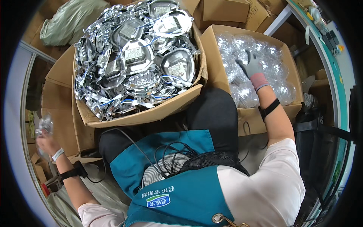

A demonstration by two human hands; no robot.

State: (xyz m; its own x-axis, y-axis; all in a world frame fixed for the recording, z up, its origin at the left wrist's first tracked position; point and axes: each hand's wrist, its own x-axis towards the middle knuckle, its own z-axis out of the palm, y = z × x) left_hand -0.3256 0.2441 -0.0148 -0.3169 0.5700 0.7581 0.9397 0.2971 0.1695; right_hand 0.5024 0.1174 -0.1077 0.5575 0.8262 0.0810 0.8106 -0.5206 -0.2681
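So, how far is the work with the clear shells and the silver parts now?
Done: cannot tell; no finished pile shows. In hand: the left hand holds a clear plastic piece out to the side, while the gloved right hand reaches into the box of clear shells. Left: the box of silver parts is heaped full.

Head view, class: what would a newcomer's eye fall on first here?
First, the big cardboard box heaped with shiny silver trays, at the top centre. Next, the right hand in a grey glove, reaching into a second box of clear plastic domes. Far left, the left hand holds a clear plastic piece.
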